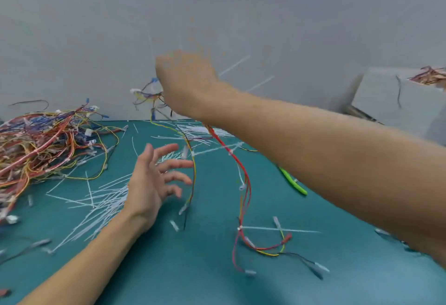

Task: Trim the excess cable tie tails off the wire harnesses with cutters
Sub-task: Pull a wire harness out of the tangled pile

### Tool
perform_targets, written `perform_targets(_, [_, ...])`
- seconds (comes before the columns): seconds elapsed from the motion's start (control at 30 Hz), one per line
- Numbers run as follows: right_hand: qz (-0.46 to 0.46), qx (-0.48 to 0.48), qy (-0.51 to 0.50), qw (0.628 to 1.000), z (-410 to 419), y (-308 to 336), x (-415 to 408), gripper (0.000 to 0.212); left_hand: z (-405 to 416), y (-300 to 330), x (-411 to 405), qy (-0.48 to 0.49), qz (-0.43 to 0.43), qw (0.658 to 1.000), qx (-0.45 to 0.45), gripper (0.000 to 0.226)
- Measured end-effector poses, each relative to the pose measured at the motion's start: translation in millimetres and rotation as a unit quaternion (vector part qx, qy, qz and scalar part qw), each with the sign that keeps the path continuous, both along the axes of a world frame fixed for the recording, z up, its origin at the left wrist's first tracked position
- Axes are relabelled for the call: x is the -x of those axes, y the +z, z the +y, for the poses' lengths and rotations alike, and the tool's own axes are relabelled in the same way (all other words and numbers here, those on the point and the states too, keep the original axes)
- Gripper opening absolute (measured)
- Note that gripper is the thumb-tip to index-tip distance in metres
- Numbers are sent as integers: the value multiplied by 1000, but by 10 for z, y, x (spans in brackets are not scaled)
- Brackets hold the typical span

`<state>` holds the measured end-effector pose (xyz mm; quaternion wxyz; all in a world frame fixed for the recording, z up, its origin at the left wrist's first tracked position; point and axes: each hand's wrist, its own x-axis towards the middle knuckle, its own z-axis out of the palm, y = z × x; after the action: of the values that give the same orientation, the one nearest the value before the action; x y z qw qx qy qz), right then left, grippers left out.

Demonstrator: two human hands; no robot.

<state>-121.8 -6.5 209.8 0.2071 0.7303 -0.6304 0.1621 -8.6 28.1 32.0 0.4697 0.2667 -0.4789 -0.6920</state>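
Big teal tabletop (pixel 193 280) littered with cut white tie tails (pixel 101 198), tangled harness pile (pixel 41 145) far left. My right hand (pixel 185 82) is raised, fingers wrapped round a wire harness (pixel 243 184) dangling to the tabletop. Left hand (pixel 149 184) hovers with fingers spread, holding nothing. Green-handled cutters (pixel 293 182) lie under my right forearm.

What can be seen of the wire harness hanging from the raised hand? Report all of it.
The wire harness is a loose bundle of thin red, yellow and black wires, bound at intervals by white cable ties with long tails. The right hand grips its top, lifted high. Strands dangle over the teal mat, ending in small white connectors. The left hand is open beside it.
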Motion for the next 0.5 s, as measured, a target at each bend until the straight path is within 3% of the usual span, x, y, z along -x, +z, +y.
perform_targets(0.03, [-53,-79,-49,994,135,-110,-13,26,-16,2,-20,-8,13,1000,-22,67])
perform_targets(0.13, [-180,-131,-33,974,69,-526,158,13,-50,8,-42,-36,27,997,-57,68])
perform_targets(0.3, [-371,-221,38,901,-6,-815,300,18,-109,-28,0,-40,29,996,-79,55])
perform_targets(0.43, [-487,-104,128,858,275,-737,590,18,-211,-98,-15,-8,50,988,-148,37])
perform_targets(0.5, [-493,-54,118,860,521,-711,839,17,-258,-136,-19,8,67,981,-181,19])
